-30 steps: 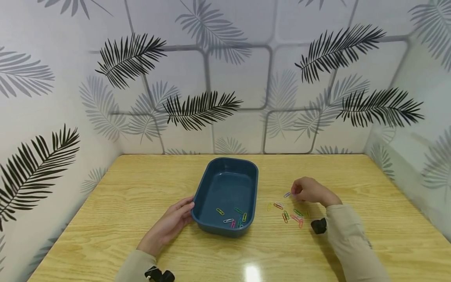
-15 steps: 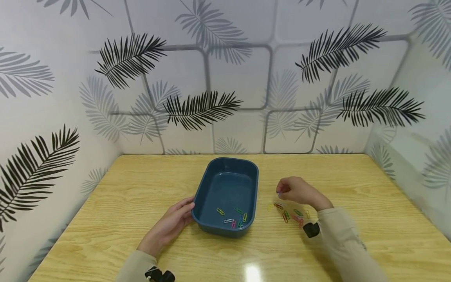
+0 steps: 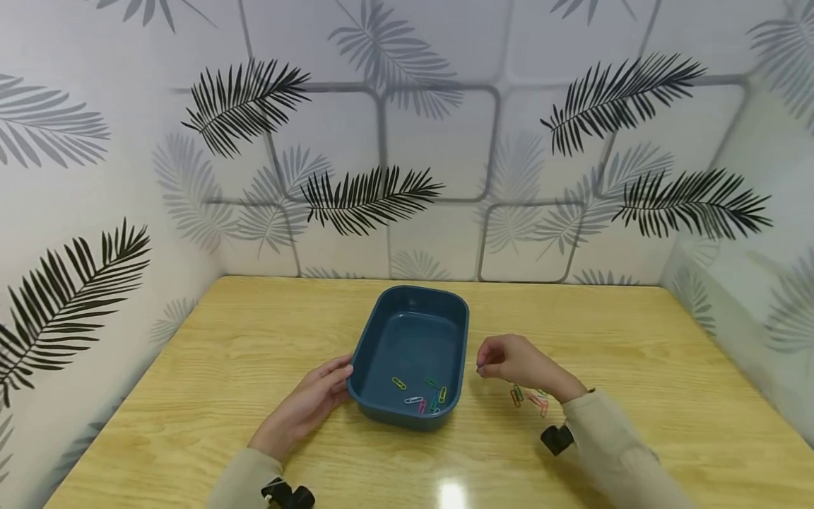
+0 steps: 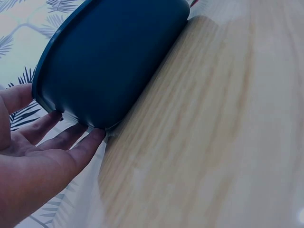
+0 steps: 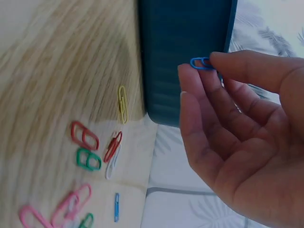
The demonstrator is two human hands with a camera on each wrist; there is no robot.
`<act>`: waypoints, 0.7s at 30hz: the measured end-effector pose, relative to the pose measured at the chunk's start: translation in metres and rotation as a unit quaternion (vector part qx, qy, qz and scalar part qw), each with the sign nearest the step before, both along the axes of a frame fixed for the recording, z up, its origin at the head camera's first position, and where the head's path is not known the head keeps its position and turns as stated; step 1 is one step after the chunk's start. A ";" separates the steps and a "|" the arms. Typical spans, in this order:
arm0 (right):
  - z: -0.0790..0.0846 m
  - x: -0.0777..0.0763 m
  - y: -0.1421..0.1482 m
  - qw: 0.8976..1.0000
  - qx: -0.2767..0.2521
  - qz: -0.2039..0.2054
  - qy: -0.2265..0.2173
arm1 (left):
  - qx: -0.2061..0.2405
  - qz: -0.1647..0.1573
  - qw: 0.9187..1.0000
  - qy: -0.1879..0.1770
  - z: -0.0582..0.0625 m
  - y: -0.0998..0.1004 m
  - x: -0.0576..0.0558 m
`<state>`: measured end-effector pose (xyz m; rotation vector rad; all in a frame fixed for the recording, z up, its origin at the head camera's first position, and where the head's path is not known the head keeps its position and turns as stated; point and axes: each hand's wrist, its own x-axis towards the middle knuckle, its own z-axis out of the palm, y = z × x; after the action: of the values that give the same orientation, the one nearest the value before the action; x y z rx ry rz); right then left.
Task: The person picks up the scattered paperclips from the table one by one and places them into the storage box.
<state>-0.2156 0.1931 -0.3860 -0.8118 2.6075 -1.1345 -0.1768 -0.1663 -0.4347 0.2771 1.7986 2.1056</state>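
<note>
While left hand (image 3: 311, 403) rests relaxed fingers against tray (image 3: 407, 346), right hand (image 3: 521, 362) pinches blue paperclip (image 5: 203, 63) just right of it, likely mid-transfer, next needing a lift over tray's right side.

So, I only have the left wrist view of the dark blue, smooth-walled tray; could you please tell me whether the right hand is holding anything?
Observer: Yes, the right hand pinches a small blue paper clip of looped wire.
Operator: Thank you; would you mind telling me whether anything lies inside the tray?
Observer: Small multicoloured paper clips lie in the tray, all toward the end nearest the person.
Operator: And could you kindly say which loose clip on the table lies closest to the tray?
Observer: In the right wrist view, it is a slim yellow paper clip on the wood-grain table.
</note>
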 end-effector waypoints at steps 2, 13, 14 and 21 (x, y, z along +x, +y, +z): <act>0.002 0.001 0.000 1.000 0.006 0.011 0.008 | 0.001 -0.002 1.000 0.000 0.000 0.000 0.000; 0.030 -0.001 -0.009 0.992 0.076 0.080 0.066 | 0.004 -0.003 1.000 -0.004 0.002 0.001 0.000; 0.033 -0.002 -0.011 0.991 0.078 0.085 0.069 | 0.004 -0.002 1.000 -0.004 0.002 0.001 0.000; 0.045 -0.004 -0.024 0.988 0.090 0.099 0.075 | 0.009 -0.005 1.000 -0.003 0.002 0.002 0.000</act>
<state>-0.2194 0.1695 -0.3408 -1.1252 2.6254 -0.8005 -0.1772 -0.1643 -0.4330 0.2842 1.7729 2.1149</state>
